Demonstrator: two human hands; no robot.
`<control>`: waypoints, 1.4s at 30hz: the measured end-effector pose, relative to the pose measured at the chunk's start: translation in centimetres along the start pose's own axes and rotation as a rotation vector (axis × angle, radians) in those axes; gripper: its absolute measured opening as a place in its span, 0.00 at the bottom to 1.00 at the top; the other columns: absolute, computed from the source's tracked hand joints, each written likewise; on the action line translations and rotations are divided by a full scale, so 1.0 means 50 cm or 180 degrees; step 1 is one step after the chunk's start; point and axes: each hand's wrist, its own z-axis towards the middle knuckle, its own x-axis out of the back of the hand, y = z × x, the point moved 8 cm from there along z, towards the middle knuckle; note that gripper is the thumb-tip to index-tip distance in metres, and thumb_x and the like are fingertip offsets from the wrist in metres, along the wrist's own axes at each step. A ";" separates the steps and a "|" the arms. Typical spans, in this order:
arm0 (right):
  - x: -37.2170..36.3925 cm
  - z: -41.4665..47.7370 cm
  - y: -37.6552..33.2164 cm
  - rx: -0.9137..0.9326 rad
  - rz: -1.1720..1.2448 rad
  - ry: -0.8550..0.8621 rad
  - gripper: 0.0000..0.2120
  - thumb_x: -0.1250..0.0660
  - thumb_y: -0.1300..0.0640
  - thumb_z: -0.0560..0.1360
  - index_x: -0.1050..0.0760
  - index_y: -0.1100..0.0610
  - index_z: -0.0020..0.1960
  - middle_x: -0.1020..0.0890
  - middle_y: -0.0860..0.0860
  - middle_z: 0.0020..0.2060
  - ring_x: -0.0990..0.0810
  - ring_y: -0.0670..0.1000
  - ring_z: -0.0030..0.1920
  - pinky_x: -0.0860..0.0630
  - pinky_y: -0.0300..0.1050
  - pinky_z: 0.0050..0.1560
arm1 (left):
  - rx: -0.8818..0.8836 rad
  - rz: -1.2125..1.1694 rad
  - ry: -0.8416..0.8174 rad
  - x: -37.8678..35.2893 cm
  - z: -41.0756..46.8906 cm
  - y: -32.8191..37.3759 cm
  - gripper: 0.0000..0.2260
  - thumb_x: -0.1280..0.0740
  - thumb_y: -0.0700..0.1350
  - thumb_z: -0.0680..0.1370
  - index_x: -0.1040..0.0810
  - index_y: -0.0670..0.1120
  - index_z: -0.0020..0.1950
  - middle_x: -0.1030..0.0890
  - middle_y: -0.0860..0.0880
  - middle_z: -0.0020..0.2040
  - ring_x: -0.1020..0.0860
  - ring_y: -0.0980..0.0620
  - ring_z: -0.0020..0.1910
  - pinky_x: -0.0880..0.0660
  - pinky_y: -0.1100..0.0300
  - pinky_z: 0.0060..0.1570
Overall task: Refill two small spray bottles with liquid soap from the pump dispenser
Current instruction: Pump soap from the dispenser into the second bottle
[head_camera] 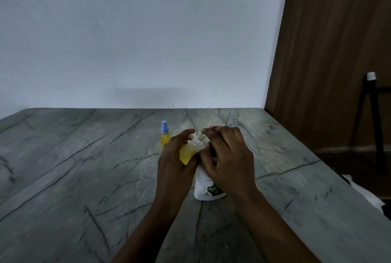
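The left grip (175, 157) is wrapped round an uncapped spray bottle (191, 148), partly filled with yellow liquid. The bottle is tilted so that its threaded neck leans toward the right grip (228, 157), right beside the top of the white pump dispenser (202, 186). The right grip lies over the dispenser's top with its fingers curled round the dark pump head, fingertips close to the bottle's open neck; the dispenser stands upright on the grey counter (84, 167). A second spray bottle (165, 136), yellow with a blue cap, stands on the counter just behind the left grip.
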 end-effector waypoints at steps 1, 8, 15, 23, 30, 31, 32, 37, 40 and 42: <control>0.000 0.001 0.000 -0.0007 0.0005 -0.0019 0.16 0.40 0.56 0.72 0.18 0.63 0.51 0.18 0.55 0.45 0.26 0.51 0.48 0.24 0.41 0.37 | 0.0004 0.0012 0.0001 0.000 0.001 0.001 0.20 0.28 0.40 0.71 0.27 0.53 0.61 0.21 0.50 0.55 0.23 0.54 0.52 0.25 0.61 0.49; -0.002 0.001 0.003 -0.0036 0.0079 -0.0011 0.15 0.40 0.58 0.72 0.19 0.63 0.50 0.19 0.55 0.45 0.26 0.51 0.49 0.23 0.42 0.38 | -0.0075 0.0043 0.0029 0.000 0.000 0.009 0.21 0.28 0.39 0.71 0.28 0.55 0.60 0.21 0.51 0.54 0.23 0.53 0.52 0.25 0.58 0.50; -0.007 -0.017 0.006 -0.0031 0.0077 0.0147 0.15 0.38 0.58 0.73 0.19 0.64 0.52 0.18 0.56 0.48 0.25 0.52 0.52 0.26 0.40 0.48 | -0.0046 0.0017 0.0036 -0.003 -0.003 0.006 0.22 0.29 0.38 0.72 0.29 0.58 0.59 0.23 0.58 0.51 0.23 0.57 0.52 0.28 0.66 0.48; -0.018 -0.032 0.012 0.0025 0.0191 0.0257 0.15 0.39 0.60 0.73 0.19 0.67 0.52 0.18 0.59 0.46 0.25 0.54 0.53 0.26 0.43 0.54 | -0.0047 0.0062 -0.0010 -0.003 -0.006 -0.007 0.22 0.29 0.41 0.72 0.30 0.59 0.60 0.23 0.57 0.54 0.25 0.62 0.53 0.32 0.75 0.47; -0.016 -0.042 0.010 -0.0094 0.0205 0.0403 0.15 0.41 0.59 0.76 0.18 0.66 0.49 0.17 0.58 0.45 0.24 0.53 0.51 0.27 0.41 0.53 | -0.0208 0.0143 -0.0042 0.000 -0.011 -0.001 0.24 0.29 0.41 0.72 0.33 0.66 0.57 0.26 0.64 0.51 0.26 0.65 0.54 0.33 0.78 0.49; -0.016 -0.043 0.010 -0.0121 0.0195 0.0416 0.15 0.40 0.59 0.75 0.18 0.66 0.49 0.17 0.58 0.44 0.25 0.52 0.51 0.28 0.40 0.53 | -0.0214 0.0141 -0.0044 -0.001 -0.011 -0.002 0.24 0.29 0.41 0.72 0.33 0.66 0.57 0.26 0.64 0.52 0.26 0.63 0.54 0.32 0.76 0.49; -0.015 -0.043 0.010 -0.0145 0.0186 0.0422 0.15 0.39 0.58 0.74 0.18 0.66 0.49 0.17 0.58 0.44 0.25 0.52 0.51 0.28 0.40 0.53 | -0.0214 0.0136 -0.0047 -0.001 -0.010 -0.003 0.24 0.29 0.41 0.72 0.33 0.66 0.57 0.26 0.64 0.52 0.25 0.62 0.54 0.31 0.75 0.49; -0.017 -0.036 0.012 -0.0123 0.0220 0.0341 0.15 0.40 0.59 0.74 0.18 0.66 0.50 0.18 0.58 0.45 0.24 0.53 0.51 0.28 0.40 0.53 | -0.0215 0.0177 -0.0039 -0.003 -0.007 -0.005 0.23 0.29 0.41 0.72 0.31 0.62 0.58 0.26 0.63 0.52 0.26 0.62 0.54 0.32 0.76 0.49; -0.010 -0.028 0.011 -0.0163 0.0213 0.0317 0.15 0.39 0.59 0.73 0.18 0.65 0.51 0.18 0.57 0.46 0.24 0.53 0.51 0.27 0.41 0.52 | -0.0127 0.0081 -0.0048 -0.008 -0.004 -0.004 0.21 0.29 0.39 0.72 0.29 0.57 0.60 0.25 0.62 0.52 0.24 0.58 0.54 0.30 0.71 0.49; -0.006 -0.021 0.008 -0.0178 0.0168 0.0291 0.15 0.39 0.59 0.73 0.18 0.64 0.52 0.18 0.56 0.47 0.24 0.53 0.51 0.27 0.40 0.50 | -0.0137 0.0045 -0.0031 -0.009 -0.001 0.000 0.21 0.29 0.38 0.72 0.29 0.56 0.61 0.25 0.61 0.52 0.24 0.56 0.54 0.29 0.65 0.50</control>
